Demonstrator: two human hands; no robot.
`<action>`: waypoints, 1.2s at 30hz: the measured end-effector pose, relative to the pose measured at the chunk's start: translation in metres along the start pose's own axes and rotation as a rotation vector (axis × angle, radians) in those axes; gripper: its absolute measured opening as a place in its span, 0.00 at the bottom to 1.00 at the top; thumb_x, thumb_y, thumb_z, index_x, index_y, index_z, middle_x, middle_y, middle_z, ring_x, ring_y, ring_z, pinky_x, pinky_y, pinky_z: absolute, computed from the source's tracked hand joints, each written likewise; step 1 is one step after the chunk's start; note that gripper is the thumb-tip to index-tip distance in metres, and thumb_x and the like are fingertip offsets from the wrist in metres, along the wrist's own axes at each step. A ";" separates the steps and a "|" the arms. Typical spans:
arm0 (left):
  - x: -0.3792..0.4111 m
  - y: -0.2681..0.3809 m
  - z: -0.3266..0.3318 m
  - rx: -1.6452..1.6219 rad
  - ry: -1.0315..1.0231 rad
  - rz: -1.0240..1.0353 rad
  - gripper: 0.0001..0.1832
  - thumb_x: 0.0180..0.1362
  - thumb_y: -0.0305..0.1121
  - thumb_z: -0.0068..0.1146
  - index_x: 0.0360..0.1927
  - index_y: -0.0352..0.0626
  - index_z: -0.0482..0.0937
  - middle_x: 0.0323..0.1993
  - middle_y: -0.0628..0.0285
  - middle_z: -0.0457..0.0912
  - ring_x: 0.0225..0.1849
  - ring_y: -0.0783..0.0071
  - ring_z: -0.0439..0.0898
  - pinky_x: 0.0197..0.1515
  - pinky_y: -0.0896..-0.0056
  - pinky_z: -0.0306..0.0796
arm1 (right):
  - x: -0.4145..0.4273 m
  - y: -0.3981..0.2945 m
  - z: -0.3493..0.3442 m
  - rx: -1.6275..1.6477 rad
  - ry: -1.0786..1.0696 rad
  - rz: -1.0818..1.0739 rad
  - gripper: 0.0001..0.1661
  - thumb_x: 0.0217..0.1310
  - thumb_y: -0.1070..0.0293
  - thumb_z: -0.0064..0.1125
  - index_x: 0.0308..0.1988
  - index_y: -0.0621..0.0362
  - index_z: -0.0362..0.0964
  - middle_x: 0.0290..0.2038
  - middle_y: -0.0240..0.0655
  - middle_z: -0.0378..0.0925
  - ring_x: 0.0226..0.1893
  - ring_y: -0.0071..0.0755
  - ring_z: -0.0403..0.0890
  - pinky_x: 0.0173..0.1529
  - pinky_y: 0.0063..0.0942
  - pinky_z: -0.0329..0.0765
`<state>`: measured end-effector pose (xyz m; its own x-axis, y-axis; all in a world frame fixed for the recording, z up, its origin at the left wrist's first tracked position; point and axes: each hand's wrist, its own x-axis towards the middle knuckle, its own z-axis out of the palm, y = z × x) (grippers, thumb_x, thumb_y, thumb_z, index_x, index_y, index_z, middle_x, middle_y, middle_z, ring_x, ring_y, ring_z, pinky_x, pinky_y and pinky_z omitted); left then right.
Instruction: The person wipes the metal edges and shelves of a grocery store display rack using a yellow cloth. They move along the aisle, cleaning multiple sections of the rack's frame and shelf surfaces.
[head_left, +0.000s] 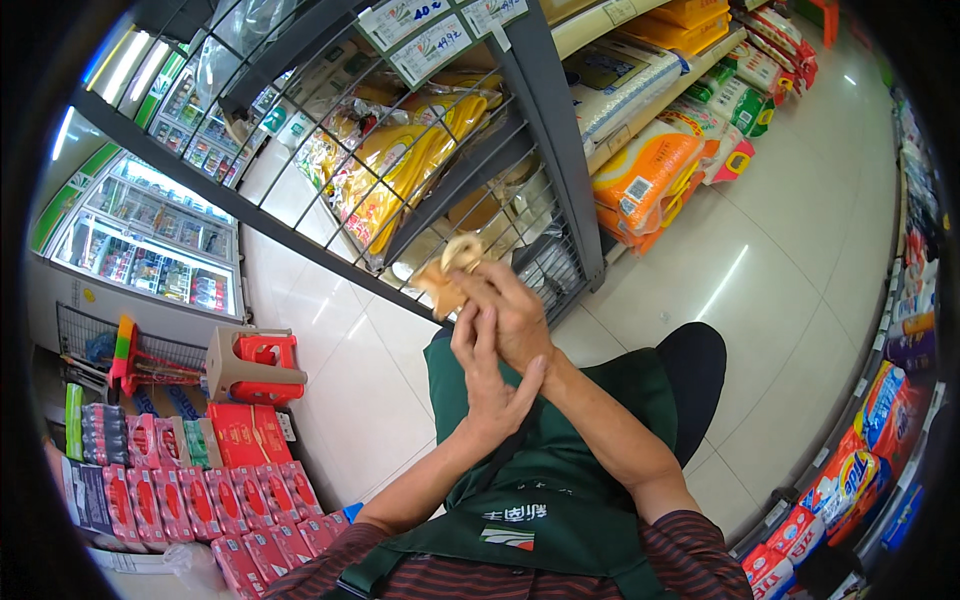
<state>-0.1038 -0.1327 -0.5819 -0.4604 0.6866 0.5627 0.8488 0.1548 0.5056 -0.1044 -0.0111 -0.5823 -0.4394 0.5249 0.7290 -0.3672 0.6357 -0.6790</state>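
My right hand (514, 315) is closed around a crumpled tan cloth (450, 277), somewhat blurred; part of it sticks out past the fingers in front of a wire-mesh shelf end. My left hand (487, 367) lies against the right hand and wrist, its fingers partly spread and no object seen in it. Both hands are above the dark green apron (555, 450). Just beyond the cloth, behind the mesh, are yellow plastic-wrapped packages (405, 165) on a shelf.
Bagged goods such as an orange sack (649, 176) fill the shelves at upper right. Stacked pink packs (199, 499) and a red plastic stool (270, 367) stand at left. Detergent bags (847, 484) line the right shelf. Glass-door coolers (154, 232) are at far left.
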 end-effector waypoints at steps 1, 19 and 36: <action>-0.006 0.000 -0.003 0.000 0.001 -0.002 0.50 0.59 0.33 0.73 0.80 0.35 0.56 0.78 0.37 0.52 0.80 0.39 0.55 0.78 0.48 0.55 | -0.001 0.002 -0.002 0.006 -0.022 -0.021 0.25 0.58 0.77 0.65 0.56 0.58 0.83 0.50 0.42 0.81 0.44 0.45 0.87 0.46 0.34 0.86; 0.003 -0.009 0.029 -0.122 -0.202 -0.062 0.53 0.64 0.37 0.70 0.84 0.35 0.47 0.82 0.38 0.46 0.83 0.40 0.50 0.81 0.48 0.52 | -0.023 0.041 -0.022 -0.047 0.025 0.172 0.16 0.64 0.76 0.63 0.51 0.65 0.80 0.57 0.47 0.80 0.53 0.56 0.84 0.56 0.42 0.83; 0.018 -0.014 0.043 -0.207 -0.383 -0.100 0.52 0.66 0.40 0.69 0.84 0.36 0.47 0.83 0.38 0.46 0.84 0.41 0.49 0.82 0.49 0.51 | -0.015 0.071 -0.031 -0.088 0.231 0.263 0.20 0.65 0.80 0.59 0.57 0.62 0.79 0.53 0.47 0.80 0.52 0.55 0.83 0.56 0.41 0.80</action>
<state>-0.1127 -0.0924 -0.6068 -0.3753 0.8951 0.2409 0.7171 0.1157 0.6873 -0.0982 0.0441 -0.6385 -0.3093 0.7847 0.5371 -0.1896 0.5026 -0.8435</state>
